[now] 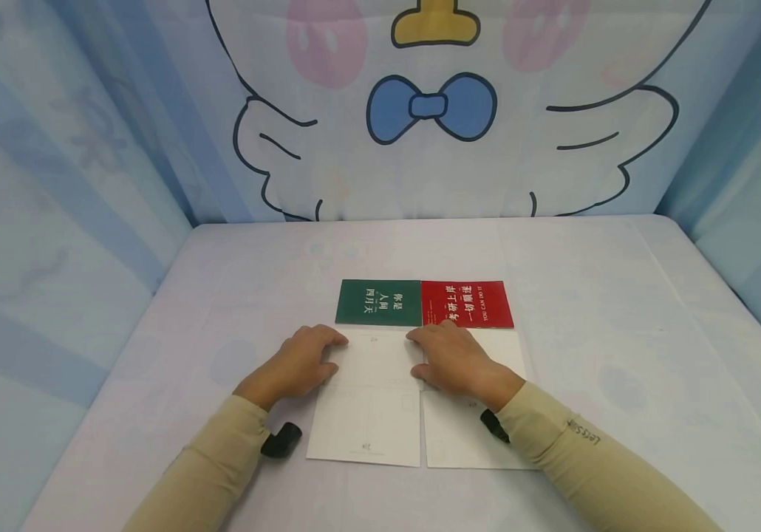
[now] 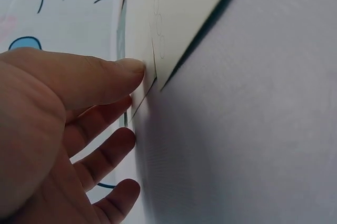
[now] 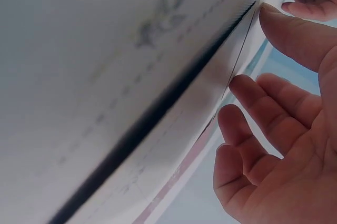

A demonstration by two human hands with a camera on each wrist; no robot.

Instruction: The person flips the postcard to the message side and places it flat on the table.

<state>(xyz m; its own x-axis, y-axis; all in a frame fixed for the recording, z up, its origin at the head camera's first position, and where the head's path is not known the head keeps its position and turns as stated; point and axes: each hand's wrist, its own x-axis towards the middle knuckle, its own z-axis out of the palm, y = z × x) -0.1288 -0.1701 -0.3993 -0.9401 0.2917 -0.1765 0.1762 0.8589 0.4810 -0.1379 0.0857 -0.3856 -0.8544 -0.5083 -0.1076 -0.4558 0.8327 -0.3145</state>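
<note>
Two white cards lie side by side near the table's front, the left white card (image 1: 370, 403) and the right white card (image 1: 470, 443). Just beyond them lie a green card (image 1: 378, 301) and a red card (image 1: 467, 304), both with printed text. My left hand (image 1: 307, 360) rests on the left white card's left edge. In the left wrist view its thumb (image 2: 100, 79) touches the card's edge (image 2: 158, 61) and the fingers are relaxed. My right hand (image 1: 450, 357) lies flat over the seam between the two white cards. Its thumb (image 3: 295, 32) touches a card's edge (image 3: 247, 40).
A pale lavender cloth (image 1: 620, 332) covers the table. Blue curtains with a cartoon print (image 1: 430, 107) close in the back and both sides. Small black devices sit at my left wrist (image 1: 281, 440) and right wrist (image 1: 495, 426).
</note>
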